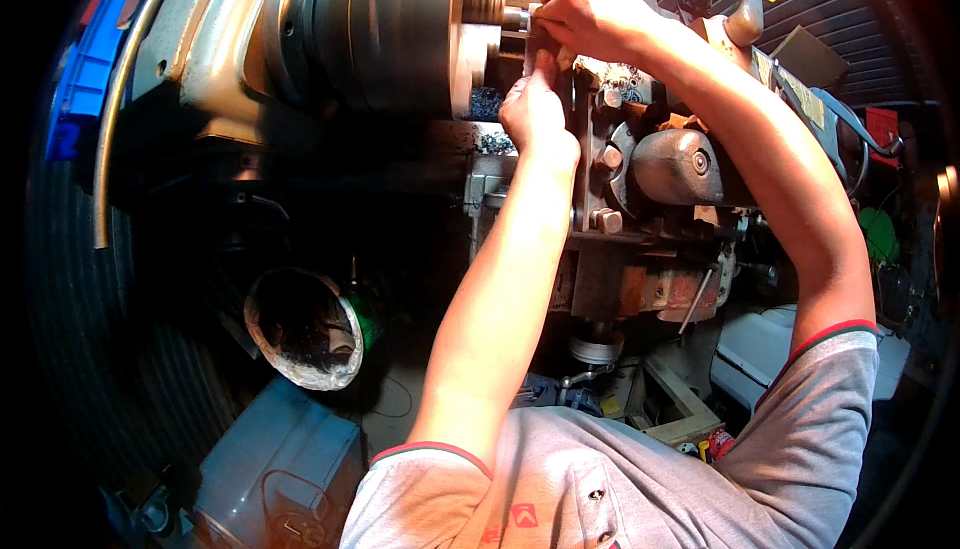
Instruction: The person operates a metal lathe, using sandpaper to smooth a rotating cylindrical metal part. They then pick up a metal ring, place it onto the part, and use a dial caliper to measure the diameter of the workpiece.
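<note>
Both hands are up at the lathe, just right of its chuck (385,34), whose surface is streaked as if turning. A thin, flat greyish strip (538,41) runs between them, beside a small bright round workpiece (513,18) that sticks out of the chuck. My right hand (590,14) pinches the strip's far end from above. Lower down, my left hand (537,109) is closed on its near end, thumb pointing up. Whether the strip is abrasive cloth or a file, I cannot tell. The fingers partly hide where it meets the workpiece.
Right of my hands stand the tool post bolts (609,159) and a rounded metal handle hub (680,166). Metal chips (490,139) lie under the chuck. A bucket (305,329) sits below left, near a bluish clear bin (275,459). A pointed lever (748,9) rises at far right.
</note>
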`<state>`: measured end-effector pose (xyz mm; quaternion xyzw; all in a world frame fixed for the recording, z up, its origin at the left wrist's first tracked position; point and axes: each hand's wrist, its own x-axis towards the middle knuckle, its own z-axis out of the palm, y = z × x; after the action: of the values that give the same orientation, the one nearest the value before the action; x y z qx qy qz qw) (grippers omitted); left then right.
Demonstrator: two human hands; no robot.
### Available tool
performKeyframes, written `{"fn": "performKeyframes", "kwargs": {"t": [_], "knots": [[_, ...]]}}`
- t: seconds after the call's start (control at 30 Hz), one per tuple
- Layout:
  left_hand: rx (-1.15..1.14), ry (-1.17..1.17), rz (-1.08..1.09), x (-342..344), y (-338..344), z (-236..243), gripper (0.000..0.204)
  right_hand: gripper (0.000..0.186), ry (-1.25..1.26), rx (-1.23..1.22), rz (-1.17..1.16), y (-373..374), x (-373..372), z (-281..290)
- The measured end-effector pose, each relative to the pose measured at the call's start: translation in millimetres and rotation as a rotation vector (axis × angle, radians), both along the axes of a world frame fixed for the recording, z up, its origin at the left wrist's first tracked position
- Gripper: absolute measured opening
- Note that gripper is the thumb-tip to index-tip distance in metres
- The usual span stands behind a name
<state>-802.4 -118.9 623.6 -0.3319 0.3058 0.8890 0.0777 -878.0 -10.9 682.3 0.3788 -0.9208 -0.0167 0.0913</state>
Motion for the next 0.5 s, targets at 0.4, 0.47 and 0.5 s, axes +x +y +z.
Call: {"fn": "performKeyframes", "kwargs": {"t": [0.4, 0.47, 0.5], "knots": [[-0.040, -0.025, -0.026, 1, -1, -1, 0.023, 0.011, -0.002, -0.074, 0.003, -3, -1, -2], [-0.038, 0.001, -0.033, -1, -1, -7, 0.024, 0.010, 0.000, -0.058, -0.007, -3, 0, 1], [-0.040, 0.013, -0.035, -2, -3, -6, 0.024, 0.010, 0.000, -0.053, -0.010, -4, 1, 1]]}}
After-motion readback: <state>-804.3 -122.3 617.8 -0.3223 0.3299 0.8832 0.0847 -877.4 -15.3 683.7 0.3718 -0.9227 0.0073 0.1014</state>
